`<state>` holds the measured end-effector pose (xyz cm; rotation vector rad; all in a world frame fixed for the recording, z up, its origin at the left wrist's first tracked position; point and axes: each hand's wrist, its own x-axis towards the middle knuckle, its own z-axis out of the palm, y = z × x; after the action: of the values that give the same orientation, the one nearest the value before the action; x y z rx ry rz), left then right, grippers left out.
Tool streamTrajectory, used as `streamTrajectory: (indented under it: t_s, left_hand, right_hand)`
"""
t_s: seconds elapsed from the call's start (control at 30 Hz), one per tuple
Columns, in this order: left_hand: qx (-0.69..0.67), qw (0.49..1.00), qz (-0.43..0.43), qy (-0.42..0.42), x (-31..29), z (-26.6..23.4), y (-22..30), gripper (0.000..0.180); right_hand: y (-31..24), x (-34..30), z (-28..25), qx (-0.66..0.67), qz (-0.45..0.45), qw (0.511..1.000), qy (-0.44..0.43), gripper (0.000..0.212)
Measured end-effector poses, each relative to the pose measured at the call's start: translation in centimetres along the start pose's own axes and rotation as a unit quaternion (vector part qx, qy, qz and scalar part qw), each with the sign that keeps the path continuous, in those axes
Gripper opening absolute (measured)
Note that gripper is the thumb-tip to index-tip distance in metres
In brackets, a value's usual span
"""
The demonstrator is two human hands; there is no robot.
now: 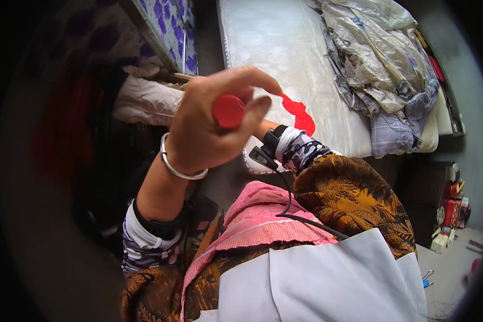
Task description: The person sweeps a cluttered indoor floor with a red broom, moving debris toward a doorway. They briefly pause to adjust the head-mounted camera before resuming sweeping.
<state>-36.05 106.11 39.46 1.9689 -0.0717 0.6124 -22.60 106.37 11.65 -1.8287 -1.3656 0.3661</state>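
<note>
Red, probably light and stiff, a round-ended object (pixel 228 111) sits in the curled left hand (pixel 214 115) by the mattress's (pixel 273 43) near-left corner, best held round its sides, the mostly hidden right hand's (pixel 265 127) grip unclear.

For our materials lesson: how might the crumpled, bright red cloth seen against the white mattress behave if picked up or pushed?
The crumpled, bright red cloth is probably floppy, given its soft folds. It looks thin and small against the white mattress, so likely light. Its irregular outline suggests bunching rather than rolling.
</note>
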Motion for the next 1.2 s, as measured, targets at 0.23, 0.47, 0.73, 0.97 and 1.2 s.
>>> streamTrajectory:
  t_s: [0.23, 0.47, 0.73, 0.97, 1.2]
  left_hand:
    - [0.081, 0.994, 0.043, 0.054, -2.1, 2.7, -2.8, 0.013]
    - [-0.028, 0.988, -0.119, 0.091, -0.2, 1.1, -2.2, 0.017]
    - [0.048, 0.990, -0.100, 0.091, 1.4, 1.6, 2.5, 0.018]
    - [0.038, 0.968, -0.106, 0.226, -1.1, 0.6, 4.1, 0.023]
    - [0.057, 0.886, -0.214, 0.408, -9.5, 7.3, -1.8, 0.015]
  right_hand:
    - [2.9, 2.6, 2.8, 0.026, -0.077, 0.996, -0.025, 0.022]
    - [3.2, -2.5, 0.8, 0.012, -0.114, 0.985, -0.129, 0.016]
    - [-1.6, -2.8, -3.3, 0.110, -0.144, 0.969, -0.170, 0.019]
    - [0.3, 3.4, -1.7, 0.085, -0.198, 0.967, -0.134, 0.019]
    - [4.9, 2.5, 3.2, -0.086, -0.245, 0.947, -0.188, 0.018]
